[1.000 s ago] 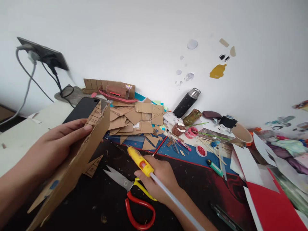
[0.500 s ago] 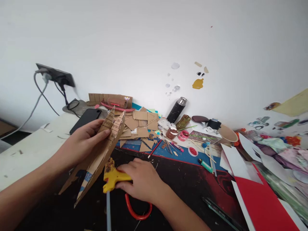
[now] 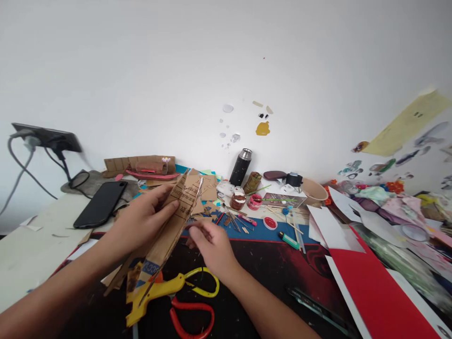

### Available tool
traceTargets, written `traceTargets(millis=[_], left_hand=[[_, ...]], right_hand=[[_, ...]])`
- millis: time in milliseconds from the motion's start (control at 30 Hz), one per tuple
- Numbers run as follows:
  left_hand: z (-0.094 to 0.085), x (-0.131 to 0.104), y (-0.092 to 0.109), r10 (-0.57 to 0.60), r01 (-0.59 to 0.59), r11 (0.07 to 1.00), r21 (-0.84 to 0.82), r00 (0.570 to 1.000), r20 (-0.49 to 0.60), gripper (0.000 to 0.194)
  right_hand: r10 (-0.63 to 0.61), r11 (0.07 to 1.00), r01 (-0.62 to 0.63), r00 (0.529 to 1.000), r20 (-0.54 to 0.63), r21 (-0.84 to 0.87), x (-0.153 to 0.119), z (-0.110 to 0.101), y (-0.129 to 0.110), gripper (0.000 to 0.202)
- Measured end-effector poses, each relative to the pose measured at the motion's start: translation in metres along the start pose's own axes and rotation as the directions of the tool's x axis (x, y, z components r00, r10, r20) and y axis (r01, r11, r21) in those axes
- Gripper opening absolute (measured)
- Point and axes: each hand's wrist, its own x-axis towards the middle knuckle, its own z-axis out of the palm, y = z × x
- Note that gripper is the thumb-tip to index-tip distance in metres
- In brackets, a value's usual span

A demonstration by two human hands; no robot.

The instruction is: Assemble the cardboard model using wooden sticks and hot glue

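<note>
My left hand (image 3: 150,214) grips a folded, pointed cardboard piece (image 3: 178,207) with printing on it, thumb on the near face. Close to the cardboard's right edge is my right hand (image 3: 210,240), its fingers curled inward; the fingertips are partly hidden, and whether they pinch anything is unclear. Below the cardboard, a yellow glue gun (image 3: 155,292) lies on the dark mat (image 3: 268,282), partly covered by the cardboard's lower end. Scissors with one yellow and one red handle (image 3: 194,320) rest just right of the glue gun.
A black phone (image 3: 100,205) lies at the left. Cardboard scraps (image 3: 208,188), a black flask (image 3: 241,167), paint jars (image 3: 238,200) and brushes stand or lie along the back. A green glue stick (image 3: 289,240) is right of centre, with red paper (image 3: 377,282) farther right.
My right hand has let go of the yellow glue gun, which now lies lower left, and has moved up beside the cardboard. The camera view has turned right. The yellow scissor handle has come into sight.
</note>
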Motion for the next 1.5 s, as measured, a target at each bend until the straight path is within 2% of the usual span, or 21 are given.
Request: traceTargets(millis=[67, 200, 333, 500, 633, 767, 900, 1000, 1167, 1300, 1500], left_hand=[[0.007, -0.003, -0.005, -0.001, 0.000, 0.997, 0.080, 1.000, 0.012, 0.048], [0.017, -0.011, -0.008, -0.018, 0.007, 0.982, 0.190, 0.998, 0.057, 0.049], [0.025, -0.016, 0.000, -0.007, -0.013, 0.982, 0.190, 0.994, 0.106, 0.044], [0.031, -0.016, 0.012, -0.085, 0.070, 0.992, 0.105, 0.985, 0.153, 0.049], [0.029, -0.014, 0.011, -0.073, 0.066, 0.996, 0.058, 0.989, 0.128, 0.054], [0.029, -0.015, 0.006, -0.086, 0.083, 0.976, 0.201, 0.996, 0.010, 0.055], [0.033, -0.016, 0.004, -0.069, 0.075, 0.949, 0.305, 0.997, -0.030, 0.050], [0.035, -0.017, 0.006, -0.061, 0.062, 0.964, 0.257, 0.998, -0.012, 0.044], [0.037, -0.017, 0.008, -0.110, 0.100, 0.983, 0.152, 0.992, 0.060, 0.040], [0.040, -0.019, 0.008, -0.124, 0.112, 0.980, 0.168, 0.990, 0.066, 0.041], [0.044, -0.024, 0.007, -0.112, 0.094, 0.986, 0.140, 0.986, 0.124, 0.040]], right_hand=[[0.024, 0.994, -0.014, 0.995, -0.093, 0.109, 0.006, -0.007, 0.004, 0.056], [0.028, 0.986, 0.006, 0.979, -0.201, 0.169, 0.011, -0.015, 0.004, 0.061], [-0.021, 0.987, 0.054, 0.978, -0.209, 0.153, 0.012, -0.013, -0.004, 0.047], [-0.035, 0.993, 0.062, 0.966, -0.256, 0.099, 0.014, -0.011, -0.011, 0.030], [0.003, 0.995, 0.022, 0.968, -0.253, 0.094, 0.013, -0.011, -0.012, 0.030], [0.024, 0.999, -0.013, 0.973, -0.229, 0.048, 0.009, -0.006, -0.011, 0.031], [0.018, 0.998, -0.003, 0.976, -0.216, 0.067, 0.005, -0.004, -0.010, 0.038], [0.046, 0.989, -0.018, 0.981, -0.190, 0.148, 0.003, -0.010, -0.009, 0.048], [0.096, 0.980, -0.074, 0.989, -0.114, 0.184, 0.001, -0.021, -0.007, 0.058], [0.130, 0.972, -0.118, 0.990, -0.047, 0.201, 0.000, -0.021, -0.005, 0.058], [0.134, 0.963, -0.119, 0.990, -0.043, 0.240, -0.001, -0.020, -0.004, 0.052]])
